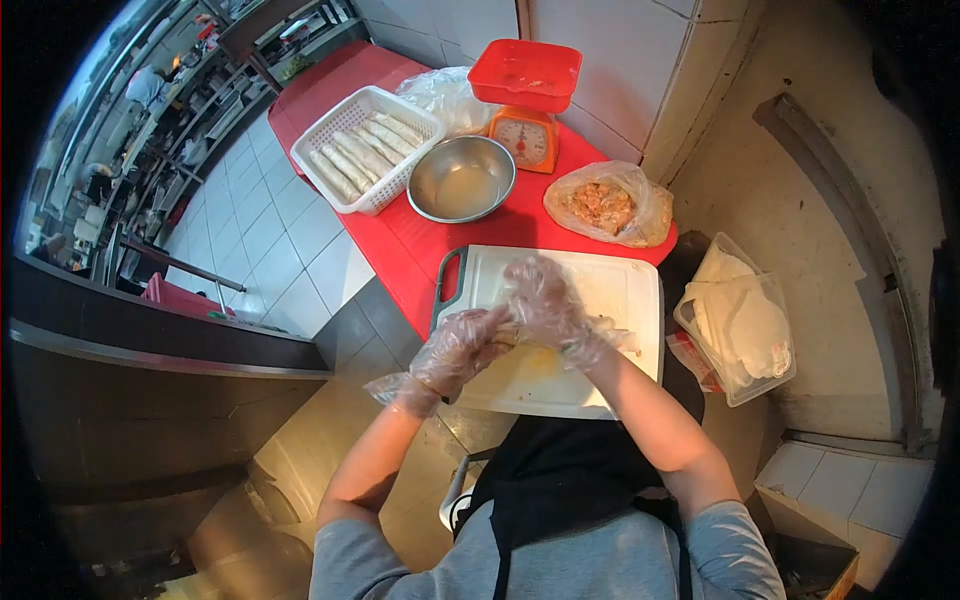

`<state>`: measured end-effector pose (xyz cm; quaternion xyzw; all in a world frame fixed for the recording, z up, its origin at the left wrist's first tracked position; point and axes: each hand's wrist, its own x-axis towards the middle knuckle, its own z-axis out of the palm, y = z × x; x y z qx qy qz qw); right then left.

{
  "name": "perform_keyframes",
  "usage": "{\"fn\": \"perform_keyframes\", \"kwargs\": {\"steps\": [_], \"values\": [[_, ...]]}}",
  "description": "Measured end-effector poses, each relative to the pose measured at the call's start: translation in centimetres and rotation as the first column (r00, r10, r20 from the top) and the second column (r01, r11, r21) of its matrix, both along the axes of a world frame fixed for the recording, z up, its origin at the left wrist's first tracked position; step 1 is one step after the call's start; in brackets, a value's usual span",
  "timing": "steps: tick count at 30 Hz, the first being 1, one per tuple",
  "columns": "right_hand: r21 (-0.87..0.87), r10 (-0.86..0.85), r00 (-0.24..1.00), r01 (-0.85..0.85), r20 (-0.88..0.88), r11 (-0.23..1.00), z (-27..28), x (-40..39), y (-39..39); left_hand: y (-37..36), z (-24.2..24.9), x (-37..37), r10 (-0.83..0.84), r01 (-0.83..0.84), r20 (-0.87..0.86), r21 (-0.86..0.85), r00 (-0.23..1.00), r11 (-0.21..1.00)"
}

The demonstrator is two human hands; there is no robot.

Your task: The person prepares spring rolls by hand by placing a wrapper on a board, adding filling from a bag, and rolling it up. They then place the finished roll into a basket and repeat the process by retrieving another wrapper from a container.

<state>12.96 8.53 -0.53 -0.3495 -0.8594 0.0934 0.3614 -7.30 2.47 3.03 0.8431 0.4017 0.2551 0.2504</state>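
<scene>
Both of my hands wear clear plastic gloves and meet over a white cutting board (500, 385) with a dark grey handle at its left. My left hand (460, 352) is closed around the left end of a spring roll, its fingers curled. Over the roll's middle, my right hand (545, 305) has its fingers bent down and closed on it. The pale right end of the spring roll (622, 338) shows beside my right wrist; the rest is hidden under the gloves. A yellowish wet smear marks the board below my hands.
On the red table (390, 245) stand a white basket (375, 205) with several spring rolls, a steel bowl (462, 180) with cloudy liquid, an orange scale (525, 140) with a red tray, and a bag of filling (605, 208). A plastic tub (745, 385) of pale wrappers sits right.
</scene>
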Motion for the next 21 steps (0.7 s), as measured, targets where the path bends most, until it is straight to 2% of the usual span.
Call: {"fn": "perform_keyframes", "kwargs": {"steps": [1,2,4,5,6,8,9,12,14,15,18,20,21], "values": [[-0.014,0.089,0.996,-0.09,-0.016,0.996,0.8,0.4,-0.3,0.1,0.2,-0.2,0.005,-0.003,0.023,-0.102,1.0,0.995],[-0.15,0.194,0.974,-0.21,-0.117,0.966,1.3,0.7,-0.8,-0.1,0.2,-0.4,0.061,-0.043,0.085,-0.196,0.994,0.98],[-0.437,0.235,0.939,-0.326,-0.249,0.838,2.2,1.2,-1.8,-0.2,0.5,-0.5,0.183,-0.1,0.189,-0.379,0.965,0.92],[-0.589,0.19,0.947,-0.312,-0.26,0.746,2.8,1.5,-2.2,-0.3,0.9,-0.5,0.238,-0.141,0.191,-0.417,0.952,0.898],[-0.722,0.145,0.954,-0.294,-0.263,0.627,3.1,1.8,-2.3,-0.2,0.6,-0.7,0.207,-0.134,0.201,-0.326,0.957,0.936],[-0.575,0.25,0.963,-0.26,-0.097,0.776,2.3,2.4,-2.4,-0.4,-0.5,-1.4,0.151,-0.122,0.205,-0.146,0.967,0.982],[-0.486,0.286,0.958,-0.253,-0.008,0.837,2.2,2.5,-2.4,-0.5,-0.7,-1.6,0.135,-0.107,0.201,-0.144,0.97,0.984],[-0.439,0.337,0.936,-0.264,0.097,0.859,2.3,2.8,-2.5,-0.4,-0.8,-1.7,0.085,-0.07,0.167,-0.092,0.982,0.993],[-0.466,0.309,0.939,-0.207,0.154,0.861,2.4,2.7,-2.7,0.1,-0.6,-1.6,0.05,-0.05,0.1,-0.003,0.994,0.999],[-0.478,0.293,0.939,-0.176,0.181,0.861,2.4,2.7,-2.8,0.3,-0.6,-1.6,0.057,-0.057,0.115,-0.011,0.992,0.998],[-0.318,0.186,0.963,-0.118,0.193,0.941,0.7,3.4,-3.0,1.0,-0.6,-1.4,0.057,-0.054,0.121,-0.027,0.991,0.998],[-0.308,0.215,0.975,-0.19,0.049,0.932,-0.1,3.7,-1.9,1.8,-0.6,-1.4,0.034,-0.032,0.068,-0.028,0.997,0.999],[-0.293,0.221,0.975,-0.203,0.03,0.934,-0.3,3.7,-1.3,2.2,-0.7,-1.2,0.028,-0.03,0.088,0.019,0.996,0.999]]}}
